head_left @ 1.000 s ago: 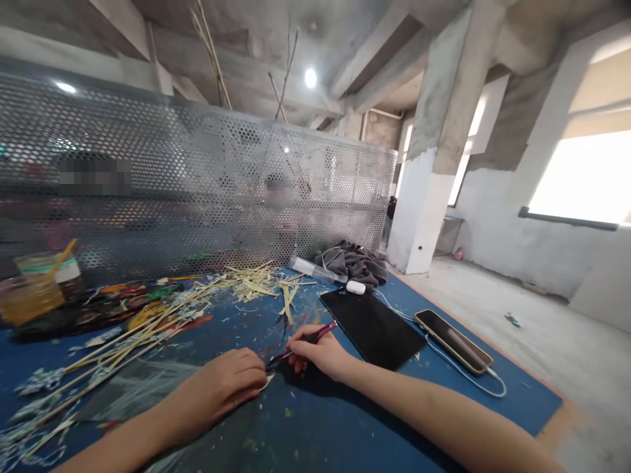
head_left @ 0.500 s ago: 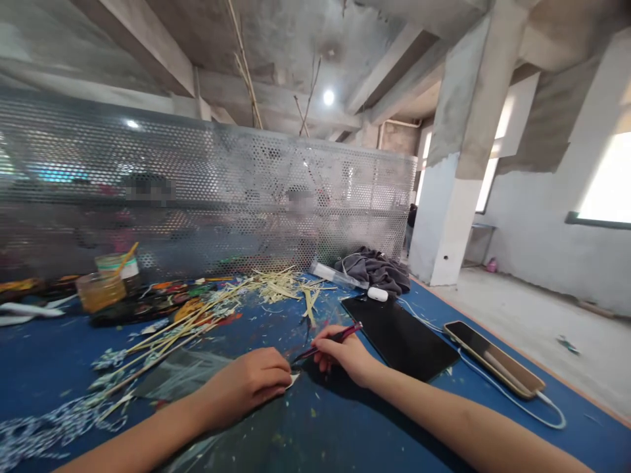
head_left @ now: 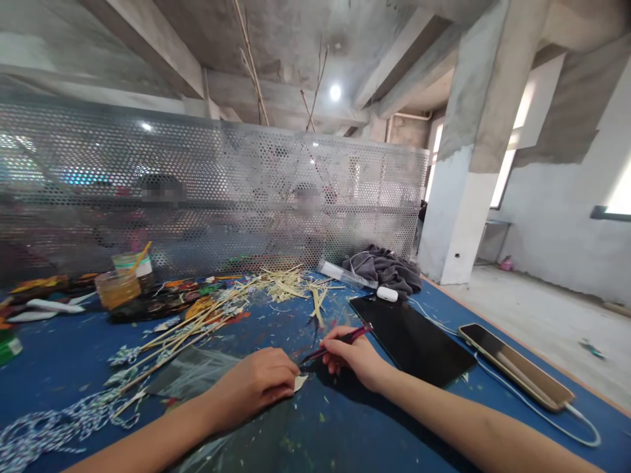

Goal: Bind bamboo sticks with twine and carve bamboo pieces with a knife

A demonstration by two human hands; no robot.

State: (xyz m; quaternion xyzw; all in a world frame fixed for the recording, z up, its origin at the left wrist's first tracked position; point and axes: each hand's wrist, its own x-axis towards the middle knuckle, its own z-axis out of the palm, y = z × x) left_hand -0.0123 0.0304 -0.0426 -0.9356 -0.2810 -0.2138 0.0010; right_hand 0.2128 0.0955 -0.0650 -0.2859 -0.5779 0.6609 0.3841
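My left hand (head_left: pixel 263 382) rests on the blue table (head_left: pixel 315 437), its fingers pressed together on a small pale piece (head_left: pixel 300 382) whose corner shows at the fingertips. To its right, my right hand (head_left: pixel 351 358) grips a dark red and black pen-like tool (head_left: pixel 357 333) like a pen. The thin dark tip of the tool points left and down, close to my left fingertips. Whether the tip touches the pale piece cannot be made out. Under my left forearm lies a translucent sheet (head_left: pixel 194 374).
Thin sticks (head_left: pixel 182 335) and patterned cord (head_left: pixel 69 420) lie left, pale strips (head_left: pixel 283 284) at the back. Jars (head_left: pixel 118 289) stand back left. A black tablet (head_left: pixel 419 341), phone (head_left: pixel 515 364), white case (head_left: pixel 387 293) and dark cloth (head_left: pixel 384 268) lie right, before a perforated metal screen (head_left: pixel 221 197).
The view has shifted left, so most things sit further right in the picture. More of the pale piece shows at my left fingertips. Both hands keep nearly the same pose.
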